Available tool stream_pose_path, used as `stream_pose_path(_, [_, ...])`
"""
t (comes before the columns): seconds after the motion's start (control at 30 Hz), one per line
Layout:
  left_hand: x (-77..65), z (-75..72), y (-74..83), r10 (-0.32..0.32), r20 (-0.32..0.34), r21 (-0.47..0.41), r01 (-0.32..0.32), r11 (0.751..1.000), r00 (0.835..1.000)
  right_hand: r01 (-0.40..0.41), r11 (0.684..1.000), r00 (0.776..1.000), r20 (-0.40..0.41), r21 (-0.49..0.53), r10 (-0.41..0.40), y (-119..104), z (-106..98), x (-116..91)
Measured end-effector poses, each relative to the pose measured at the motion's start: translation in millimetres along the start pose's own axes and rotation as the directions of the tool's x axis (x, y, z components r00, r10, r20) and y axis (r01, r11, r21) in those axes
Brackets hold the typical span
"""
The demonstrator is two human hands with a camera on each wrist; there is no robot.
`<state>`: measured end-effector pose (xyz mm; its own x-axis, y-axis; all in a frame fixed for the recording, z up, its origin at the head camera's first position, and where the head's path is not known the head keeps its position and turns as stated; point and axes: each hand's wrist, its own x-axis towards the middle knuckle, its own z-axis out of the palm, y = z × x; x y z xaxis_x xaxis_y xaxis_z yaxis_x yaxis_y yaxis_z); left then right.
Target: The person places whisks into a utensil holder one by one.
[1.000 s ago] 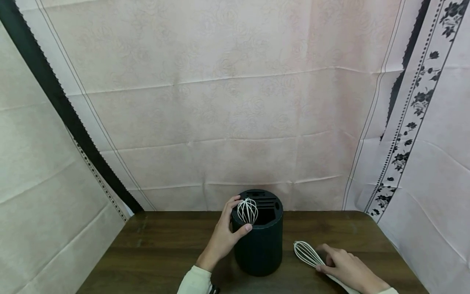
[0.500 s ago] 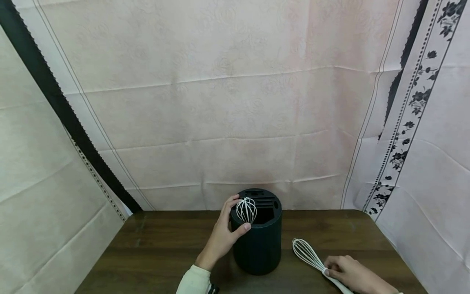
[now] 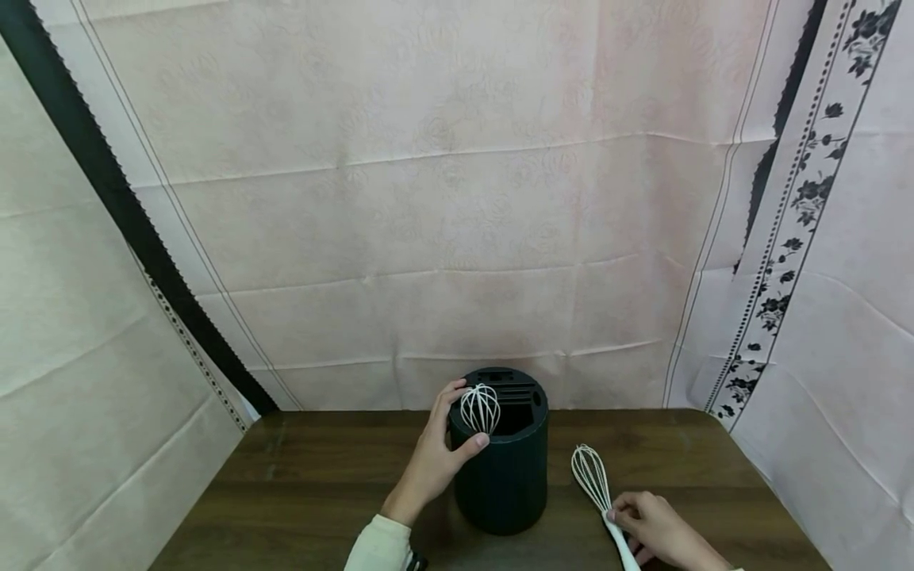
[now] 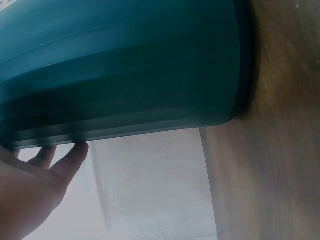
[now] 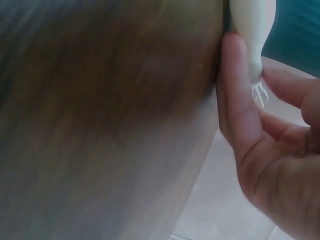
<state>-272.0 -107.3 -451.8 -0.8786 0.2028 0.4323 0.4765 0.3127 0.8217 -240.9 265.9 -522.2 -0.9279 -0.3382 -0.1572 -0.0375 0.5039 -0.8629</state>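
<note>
A dark green cylindrical utensil holder (image 3: pixel 500 484) stands upright on the table, its slotted top facing up. The wire head of one white whisk (image 3: pixel 481 409) shows at the holder's left opening; its handle is hidden inside. My left hand (image 3: pixel 437 456) grips the holder's upper left side, thumb at the front of the rim and fingers around the far side. To the right, my right hand (image 3: pixel 660 527) pinches a second white whisk (image 3: pixel 616 533) where wires meet handle. That whisk's wire end points away from me. In the right wrist view its pale handle (image 5: pixel 253 25) lies between thumb and fingers.
The brown wooden table (image 3: pixel 300 492) has a far edge just behind the holder. Light patterned cloth (image 3: pixel 457 238) hangs behind it and on both sides. Larger compartments and narrow slots open in the holder's top.
My right hand has taken hold of the second whisk near its neck and swung it more upright in the head view. My left hand and the holder have stayed in place.
</note>
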Motion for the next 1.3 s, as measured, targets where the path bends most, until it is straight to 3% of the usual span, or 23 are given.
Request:
stream_pose_path(0.23, [1.4, -0.9, 0.2, 0.014, 0.006, -0.015, -0.014, 1.000, 1.000, -0.145, 0.985, 0.979, -0.159, -0.096, 0.129, -15, 11, 6])
stream_pose_path(0.37, [1.3, -2.5, 0.5, 0.015, -0.003, -0.018, -0.015, 1.000, 1.000, -0.225, 0.968, 0.960, -0.192, -0.109, 0.202, -25, 16, 12])
stream_pose_path(0.47, [2.1, -2.4, 0.1, 0.023, -0.001, -0.012, -0.023, 1.000, 1.000, -0.234, 0.967, 0.959, -0.190, -0.101, 0.212, -29, 18, 15])
stream_pose_path(0.67, [3.5, 0.0, 1.2, 0.029, 0.002, -0.004, -0.029, 1.000, 1.000, -0.197, 0.980, 0.968, -0.153, 0.036, 0.200, -26, 20, 18])
stream_pose_path(0.97, [1.3, 1.6, -1.4, 0.020, 0.001, -0.007, -0.020, 1.000, 1.000, -0.168, 0.965, 0.981, -0.057, 0.204, 0.183, -25, 18, 21])
stream_pose_path(1.3, [-1.1, 0.4, -0.4, 0.021, -0.017, -0.007, -0.021, 1.000, 1.000, 0.012, 0.939, 1.000, -0.024, 0.343, -0.005, -47, 14, 11])
